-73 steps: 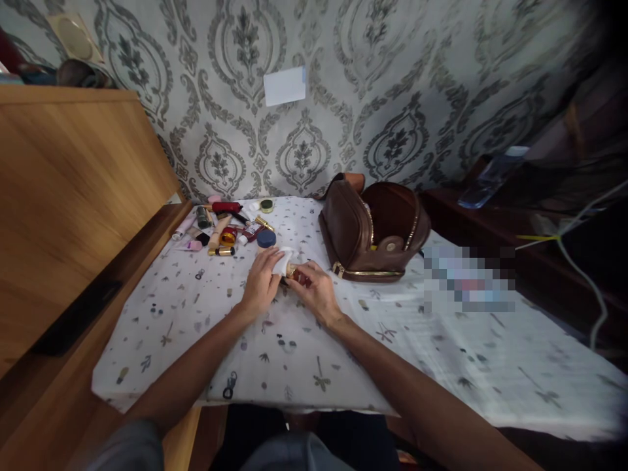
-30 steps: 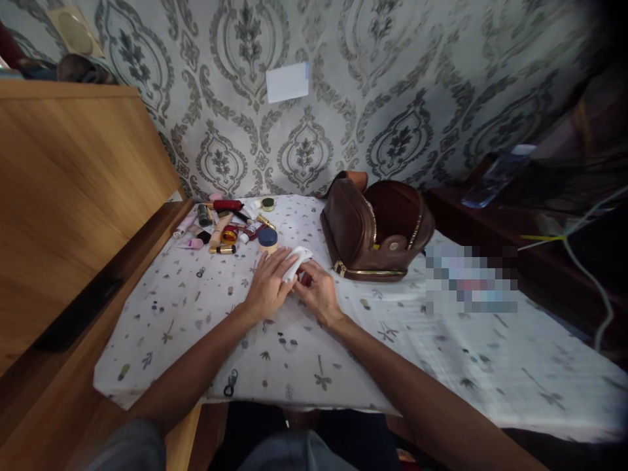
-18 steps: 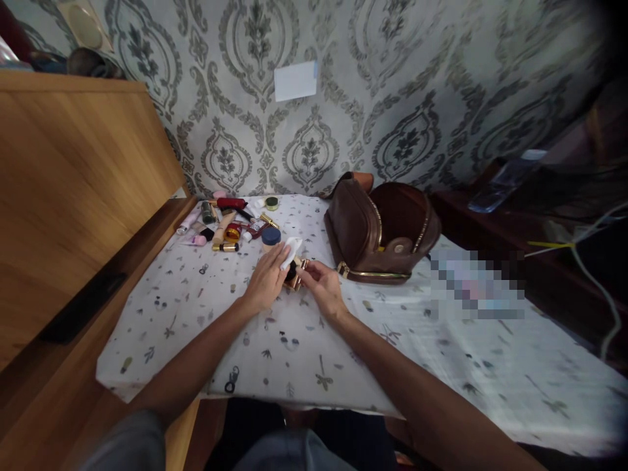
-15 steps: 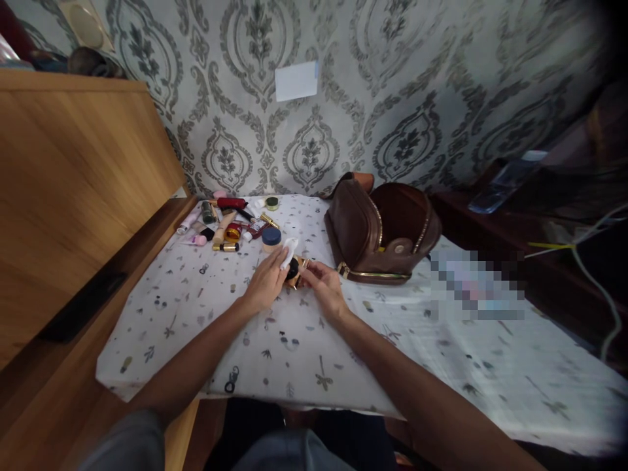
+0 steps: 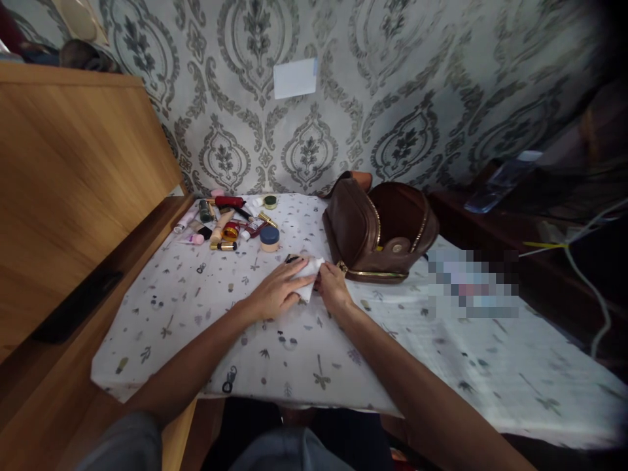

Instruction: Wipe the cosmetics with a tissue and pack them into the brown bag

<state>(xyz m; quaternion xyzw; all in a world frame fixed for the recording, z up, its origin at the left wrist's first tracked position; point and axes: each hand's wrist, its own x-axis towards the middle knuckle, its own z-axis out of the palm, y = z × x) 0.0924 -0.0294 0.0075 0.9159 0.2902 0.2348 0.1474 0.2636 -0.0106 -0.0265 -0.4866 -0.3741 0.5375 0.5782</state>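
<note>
My left hand point(image 5: 275, 289) presses a white tissue point(image 5: 308, 277) over a small gold-and-black cosmetic item point(image 5: 293, 258). The tissue covers most of it, so its exact kind cannot be told. At the tissue's right edge, the bent fingers of my right hand point(image 5: 334, 288) grip the item, their tips partly hidden. Just beyond my hands stands a jar with a dark blue lid point(image 5: 269, 238). A brown leather bag point(image 5: 380, 229) with its zip undone sits behind and to the right of my right hand.
Several cosmetics, among them a red tube point(image 5: 228, 201) and a gold-and-black lipstick tube point(image 5: 223, 246), lie at the table's back left. A patterned white cloth point(image 5: 196, 340) covers the table. A wooden cabinet point(image 5: 83, 176) borders the left; a clear bottle point(image 5: 500, 183) lies at right.
The tissue has moved right and toward me, from beside the item to over it, with my left hand. My right hand has shifted slightly right.
</note>
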